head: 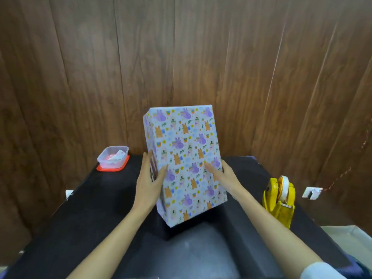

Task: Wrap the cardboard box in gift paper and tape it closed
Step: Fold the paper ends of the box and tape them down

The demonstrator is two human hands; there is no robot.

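The cardboard box (pixel 185 158), covered in pale gift paper printed with purple and orange animals, is tilted up above the black table (pixel 84 218), its lower corner near the tabletop. My left hand (pixel 150 178) holds its left side, thumb on the front face and fingers along the side. My right hand (pixel 223 176) holds the right edge, thumb on the front and fingers behind. A yellow tape dispenser (pixel 279 200) stands to the right of the box.
A clear plastic container on a red lid (pixel 112 158) sits at the table's back left corner. A wood-panelled wall (pixel 201 47) rises directly behind the table. A white wall socket (pixel 312 192) shows at right.
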